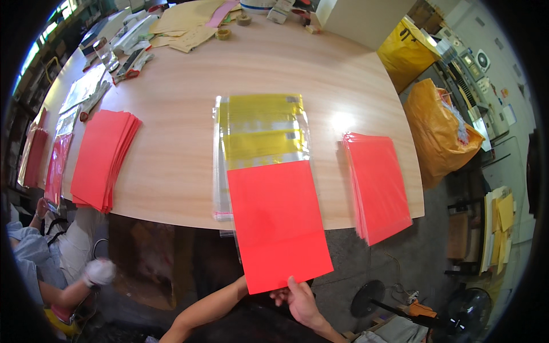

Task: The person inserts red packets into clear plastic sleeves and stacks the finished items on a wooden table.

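Holding the red sheet [277, 223] by its near edge, the right hand [301, 302] had its thumb on top and its fingers underneath, pinched shut on the paper. The left hand's grip could not be told, since the sheet hid it; only the left forearm [209, 311] showed. The sheet lay partly on the wooden table [171, 166], its far edge just meeting the yellow-striped mouths of the clear sleeves [260, 134], its near half overhanging the table edge. Judged from this, a clean step called for keeping the sheet flat and square to the top sleeve's opening, feeding it evenly so no corner snagged. The top sleeve appeared empty, with only yellow strips showing through. Red stacks sat left [103, 160] and right [377, 186]; two orange sacks [434, 131] beyond stood full, their contents unclear.
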Demonstrator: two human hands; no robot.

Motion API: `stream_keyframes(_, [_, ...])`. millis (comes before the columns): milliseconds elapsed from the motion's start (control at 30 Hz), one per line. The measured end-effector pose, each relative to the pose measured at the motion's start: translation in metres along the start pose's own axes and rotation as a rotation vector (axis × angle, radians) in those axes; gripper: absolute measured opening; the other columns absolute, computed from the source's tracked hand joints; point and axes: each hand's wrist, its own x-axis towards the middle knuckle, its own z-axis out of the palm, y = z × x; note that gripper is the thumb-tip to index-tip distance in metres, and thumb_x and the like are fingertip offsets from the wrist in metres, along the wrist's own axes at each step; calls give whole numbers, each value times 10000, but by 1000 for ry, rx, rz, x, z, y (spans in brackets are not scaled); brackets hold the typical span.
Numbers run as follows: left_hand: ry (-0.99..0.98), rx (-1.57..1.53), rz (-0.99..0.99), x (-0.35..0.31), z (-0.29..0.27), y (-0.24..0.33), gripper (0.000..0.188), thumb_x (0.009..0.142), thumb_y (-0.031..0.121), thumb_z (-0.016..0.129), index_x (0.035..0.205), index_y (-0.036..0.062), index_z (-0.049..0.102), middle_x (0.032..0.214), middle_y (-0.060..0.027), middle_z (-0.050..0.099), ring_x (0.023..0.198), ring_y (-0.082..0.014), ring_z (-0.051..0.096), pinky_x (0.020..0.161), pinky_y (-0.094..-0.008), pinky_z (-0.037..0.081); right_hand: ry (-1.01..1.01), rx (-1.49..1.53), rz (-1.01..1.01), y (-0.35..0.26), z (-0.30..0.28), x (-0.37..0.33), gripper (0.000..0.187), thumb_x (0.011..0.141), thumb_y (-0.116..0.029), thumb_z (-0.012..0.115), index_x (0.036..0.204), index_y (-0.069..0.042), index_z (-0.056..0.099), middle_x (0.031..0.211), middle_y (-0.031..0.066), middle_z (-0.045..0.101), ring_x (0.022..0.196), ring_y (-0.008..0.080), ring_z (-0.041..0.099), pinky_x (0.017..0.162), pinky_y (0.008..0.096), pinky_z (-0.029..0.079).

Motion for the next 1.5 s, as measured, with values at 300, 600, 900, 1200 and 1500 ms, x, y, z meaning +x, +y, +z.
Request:
stream_keyframes(300, [21, 140, -12, -61, -76, -48, 281, 987, 157, 601, 1222, 4, 597, 1136, -78, 651, 1009, -155, 637, 850, -304, 537, -9, 241, -63, -27, 47, 61, 281, 1050, -142, 434, 1215, 63, 534, 1282, 241, 617, 1150, 342, 648, 805, 374, 586])
stream_keyframes(600, [-334, 715, 21, -74, -26, 87, 283, 936, 234, 675, 1142, 40, 679, 1034, -107, 684, 964, -225, 676, 863, -317, 523, 218, -224, -292, -40, 16, 28, 233, 1045, -174, 476, 1077, 3, 625, 826, 76, 666, 647, 102, 603, 562, 219, 465])
stream_keyframes(900, [61, 1378, 548, -16, 45, 130, 141, 779, 144, 751, 863, 79, 659, 860, -71, 562, 769, -257, 552, 661, -364, 471, 175, 41, -113, -54, -24, 38, 552, 1067, -486, 381, 1071, -2, 646, 950, 87, 691, 799, 165, 664, 659, 287, 523])
stream_keyframes(1200, [-45, 1457, 516, -12, 49, 113, 153, 826, 164, 674, 808, 71, 553, 836, -84, 500, 774, -275, 513, 662, -392, 430, 280, -199, -199, -53, -28, 61, 478, 1015, -428, 571, 743, -46, 661, 701, 39, 642, 626, 116, 596, 610, 249, 486])
stream_keyframes(1500, [814, 443, -210, -226, -217, 123, 80, 937, 111, 653, 865, 78, 646, 830, -1, 634, 739, -116, 590, 658, -250, 486, 203, -128, -178, -52, -26, 67, 479, 1014, -395, 575, 699, -40, 641, 650, 98, 667, 568, 183, 655, 536, 292, 527])
